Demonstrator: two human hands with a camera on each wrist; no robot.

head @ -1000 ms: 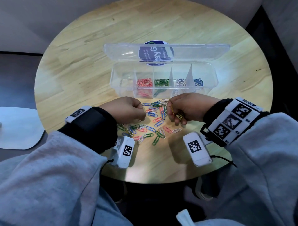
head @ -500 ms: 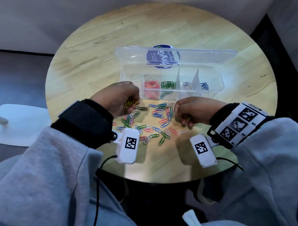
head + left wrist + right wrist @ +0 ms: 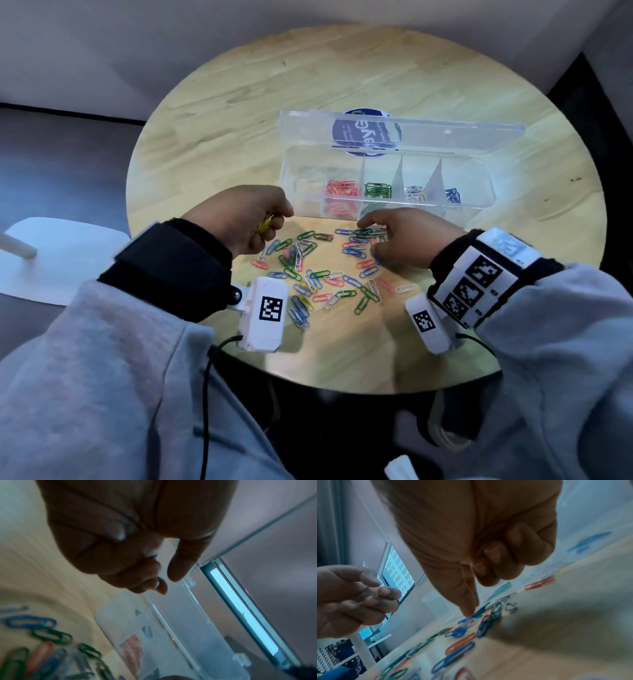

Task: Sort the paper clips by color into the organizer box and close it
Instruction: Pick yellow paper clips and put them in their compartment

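Left hand (image 3: 239, 216) has lifted toward the clear plastic organizer box (image 3: 387, 209) — pinching yellow paper clips (image 3: 264, 224). Right hand (image 3: 407, 240), yellow clips gone, now pokes one finger into the scattered coloured clips (image 3: 329, 274) — sorting continues.

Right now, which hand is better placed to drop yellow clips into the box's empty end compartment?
Left. The left hand already grips the yellow clips and sits just in front of the organizer box at its clip-free left end compartment. The right hand is down on the loose pile.

left hand (image 3: 130, 536) curled, perhaps empty, above blurred organizer box (image 3: 154, 635) and paper clips (image 3: 46, 635).
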